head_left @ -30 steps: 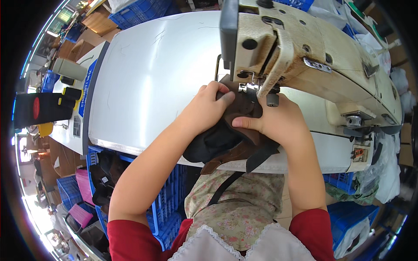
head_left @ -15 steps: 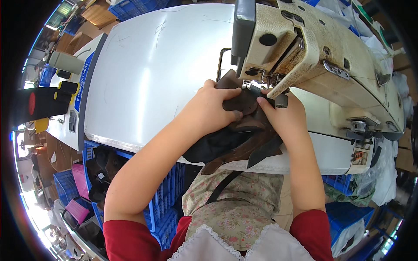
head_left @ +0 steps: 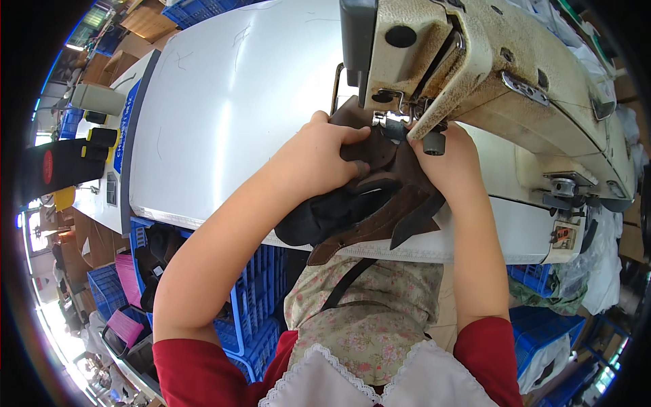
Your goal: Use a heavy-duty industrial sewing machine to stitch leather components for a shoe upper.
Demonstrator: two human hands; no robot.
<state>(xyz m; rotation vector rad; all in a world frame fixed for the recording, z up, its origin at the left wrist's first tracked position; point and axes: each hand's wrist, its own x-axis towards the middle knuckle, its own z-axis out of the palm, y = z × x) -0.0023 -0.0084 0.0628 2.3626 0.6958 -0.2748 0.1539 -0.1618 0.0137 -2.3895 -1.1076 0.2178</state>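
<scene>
The brown leather piece (head_left: 383, 154) sits under the head of the sewing machine (head_left: 468, 74), on the near edge of the white bench (head_left: 217, 115). Its far end runs up beside the metal foot (head_left: 390, 127), where a small part of the machine covers it; the needle itself is hard to make out, and so is any seam. Toward the person, a brown strap (head_left: 359, 234) and a bunched black cloth (head_left: 319, 220) hang at the bench's edge, folded over one another so that the full outline of the piece cannot be read.

The left hand (head_left: 322, 159) lies over the left side of the leather, two digits spread upon it with their tips near the foot; its other fingers are out of sight, so whether it grips or only presses cannot be told. The right hand (head_left: 451, 159) is at the leather's right side, partly covered by the machine's lever and grey knob (head_left: 434, 142). Most of its fingers are hidden, and its hold cannot be told either.

The machine's top is cut off by the upper edge. Below the bench, the left forearm partly hides a blue crate (head_left: 258, 288); dark items (head_left: 152, 261) in it are too shadowed to name.
</scene>
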